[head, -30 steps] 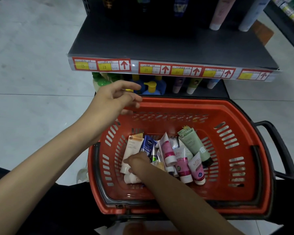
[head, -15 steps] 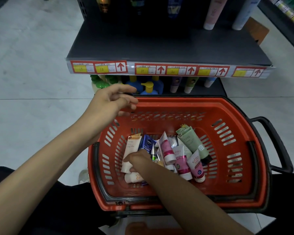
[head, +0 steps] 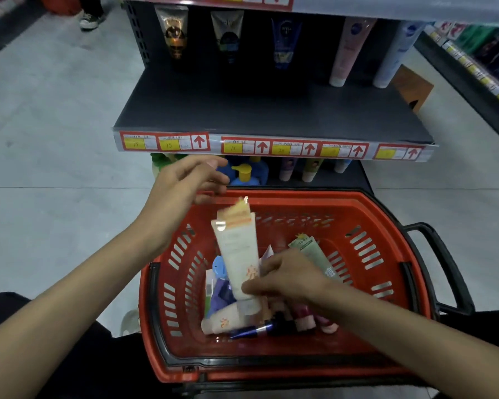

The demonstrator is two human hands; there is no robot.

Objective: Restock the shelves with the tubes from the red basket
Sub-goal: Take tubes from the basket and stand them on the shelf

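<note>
**Cream tube held upright over the basket**

My right hand (head: 288,279) and forearm cover much of the heap in the red slotted plastic basket (head: 357,231), so I cannot count the tubes beneath them. The pinkish ones by my wrist are only a blur. I can make out a pale green tube (head: 314,250) poking out past my knuckles and a short cream tube (head: 222,322) lying on its side. Nearest me, a slim blue-and-silver tube (head: 257,331) lies across the basket floor. The print on all of them is too soft to read.

My right hand pinches the tall cream-white plastic tube with an orange crimped end (head: 236,251) low on its body. My thumb lies across its front and my fingers are behind it, hiding part of its lower edge. Its long axis stands nearly upright, the top leaning a little left. The crimped end points up and away toward the shelf, and the cap end points down into the basket. I cannot tell whether the cap clears the heap.

My left hand (head: 185,182) hovers by the basket's far left corner, fingers loosely spread and holding nothing. I cannot tell whether it touches the rim.

Beyond, on the dark grey metal shelf (head: 271,110), a pink tube (head: 347,50) and a white tube (head: 395,50) stand cap-down. Three darker tubes (head: 228,33) stand further left, their upper ends cut off. The red-and-yellow price labels (head: 260,146) along its front edge are hard to read.
</note>
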